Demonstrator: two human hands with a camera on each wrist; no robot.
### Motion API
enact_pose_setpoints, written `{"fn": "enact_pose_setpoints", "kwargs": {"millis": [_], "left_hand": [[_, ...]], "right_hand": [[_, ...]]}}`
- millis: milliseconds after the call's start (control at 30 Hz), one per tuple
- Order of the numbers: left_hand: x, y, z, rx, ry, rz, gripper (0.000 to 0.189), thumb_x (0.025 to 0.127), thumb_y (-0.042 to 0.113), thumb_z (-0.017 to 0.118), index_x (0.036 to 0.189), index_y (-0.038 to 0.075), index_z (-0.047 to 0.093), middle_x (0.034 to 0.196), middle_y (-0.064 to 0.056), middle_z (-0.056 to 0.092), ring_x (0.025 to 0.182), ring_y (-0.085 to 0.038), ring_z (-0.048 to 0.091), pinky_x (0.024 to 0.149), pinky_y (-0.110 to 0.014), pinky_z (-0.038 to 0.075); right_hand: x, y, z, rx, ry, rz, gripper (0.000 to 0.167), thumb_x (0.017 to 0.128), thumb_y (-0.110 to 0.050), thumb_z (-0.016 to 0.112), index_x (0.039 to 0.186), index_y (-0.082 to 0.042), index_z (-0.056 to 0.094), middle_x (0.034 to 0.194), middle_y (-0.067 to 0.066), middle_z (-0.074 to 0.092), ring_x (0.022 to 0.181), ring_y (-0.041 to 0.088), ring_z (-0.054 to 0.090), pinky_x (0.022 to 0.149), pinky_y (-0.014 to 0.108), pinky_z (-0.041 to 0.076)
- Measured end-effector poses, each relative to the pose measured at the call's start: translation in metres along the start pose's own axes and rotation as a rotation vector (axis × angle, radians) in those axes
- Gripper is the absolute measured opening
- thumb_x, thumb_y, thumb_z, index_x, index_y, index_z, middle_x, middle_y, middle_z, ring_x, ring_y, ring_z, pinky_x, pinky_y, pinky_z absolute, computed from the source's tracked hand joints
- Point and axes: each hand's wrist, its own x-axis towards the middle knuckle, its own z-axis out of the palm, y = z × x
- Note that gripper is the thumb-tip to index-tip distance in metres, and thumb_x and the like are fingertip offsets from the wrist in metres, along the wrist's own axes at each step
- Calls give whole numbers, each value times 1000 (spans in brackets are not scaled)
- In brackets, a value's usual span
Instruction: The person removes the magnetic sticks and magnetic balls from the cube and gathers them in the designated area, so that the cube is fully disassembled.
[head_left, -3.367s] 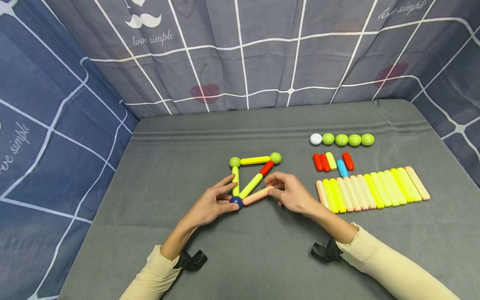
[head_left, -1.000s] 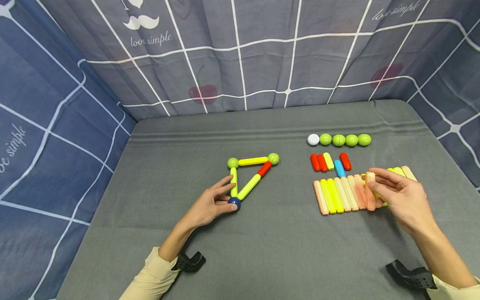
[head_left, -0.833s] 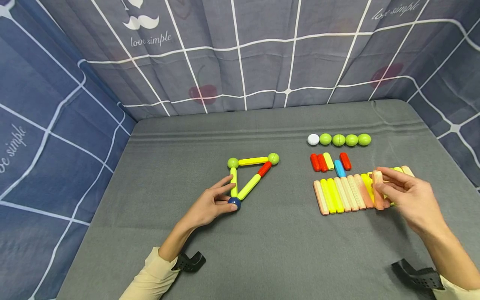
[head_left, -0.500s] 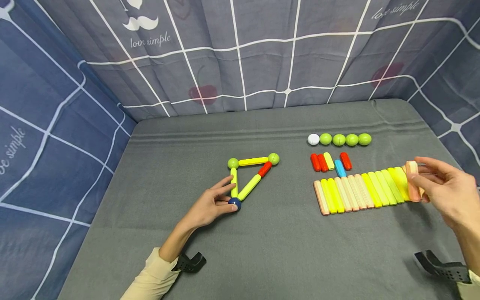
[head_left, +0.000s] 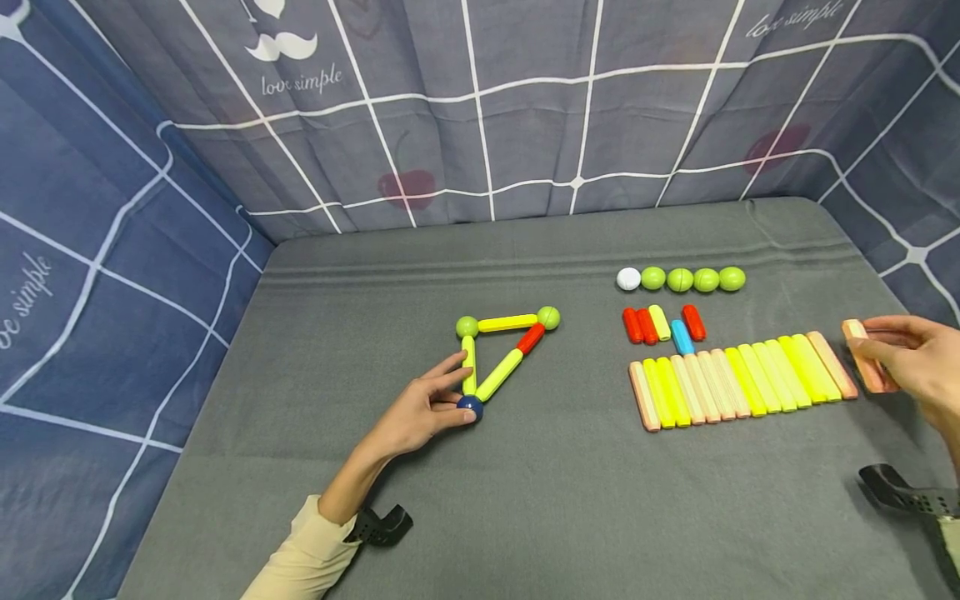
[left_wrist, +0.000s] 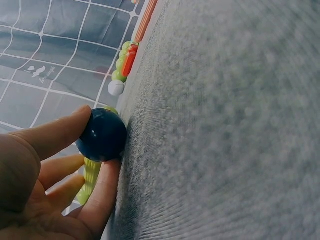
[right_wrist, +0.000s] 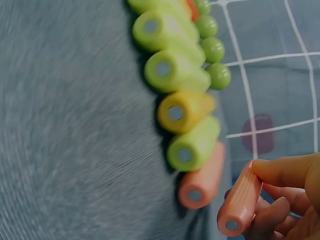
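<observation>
My left hand [head_left: 418,414] pinches a dark blue ball [left_wrist: 102,135] between thumb and fingers. The ball is the near corner of a flat frame: a yellow-green magnetic rod [head_left: 469,364] runs to a green ball [head_left: 467,327], a yellow rod [head_left: 507,322] joins that to another green ball [head_left: 549,317], and a short red rod [head_left: 532,338] plus a yellow-green rod [head_left: 499,375] lead back. At the far right, my right hand [head_left: 918,358] holds a salmon-pink magnetic rod [right_wrist: 241,202] between thumb and fingers, just beyond the end of the rod row.
A row of yellow, green and pink rods [head_left: 738,383] lies right of centre. Behind it are short red rods [head_left: 693,322], a short yellow-green rod [head_left: 659,322] and a short blue rod [head_left: 682,337]. Further back stand a white ball [head_left: 628,279] and several green balls [head_left: 680,279].
My right hand took the pink rod away from beside the blue ball and carried it right, over the rod row to its far end. My left hand stays on the blue ball.
</observation>
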Motion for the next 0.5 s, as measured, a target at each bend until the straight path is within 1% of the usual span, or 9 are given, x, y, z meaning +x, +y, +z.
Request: {"fn": "enact_pose_setpoints", "kwargs": {"millis": [67,100,133,267,300,367,433,467,500], "left_hand": [[0,1,0,-1,-1,-2,65,86,5,77,143,-1,48,160,-5,27,106,-23,61,88,-26,51],[0,1,0,-2,-2,-4,65,86,5,77,143,-1,48,160,-5,27,106,-23,61,88,-26,51],[0,1,0,-5,-4,-5,65,86,5,77,144,-1,48,160,-5,27,106,-23,61,88,-27,51],[1,1,-1,-7,-3,-11,65,86,6,77,144,-1,48,160,-4,27,106,-23,61,88,-27,51],[1,1,-1,-5,1,-13,64,86,5,77,144,-1,48,160,-4,27,106,-23,61,88,-27,51],[1,0,-1,-2,7,-14,64,86,5,77,143,-1,48,160,-5,28,105,-23,61,88,-27,51],[1,0,-1,-3,4,-13,63,86,5,76,143,-1,49,160,-6,28,105,-24,61,88,-28,51],[1,0,-1,-3,1,-12,63,87,5,76,143,-1,48,160,-6,27,105,-24,61,88,-28,51],[1,0,0,-4,-3,-13,64,87,6,76,143,-1,48,160,-5,27,105,-24,61,88,-28,51]], "right_hand": [[0,-5,1,-55,-44,22,39,99,-9,55,129,14,46,72,-24,44,53,2,50,42,27,47],[0,-6,2,-84,-60,31,40,100,-10,54,129,15,45,72,-20,48,55,2,50,43,27,47],[-1,-8,2,-109,-73,33,46,100,-10,53,133,19,39,73,-15,50,55,3,49,44,27,46],[-2,-13,4,-153,-84,41,46,101,-11,53,132,20,39,81,16,60,55,5,48,44,29,46],[-2,-13,5,-164,-84,39,46,101,-11,53,132,20,40,83,20,61,55,7,48,44,29,46],[-2,-14,5,-171,-88,37,47,101,-13,53,132,19,40,87,23,61,55,8,48,44,30,46],[-2,-13,5,-170,-96,32,47,101,-16,52,131,19,40,86,21,61,54,10,48,44,30,46],[-3,-13,5,-181,-93,34,46,102,-17,51,131,19,41,82,14,61,55,9,48,45,29,45],[-4,-13,5,-188,-94,32,46,102,-17,50,129,19,42,82,11,61,55,8,48,45,28,45]]}}
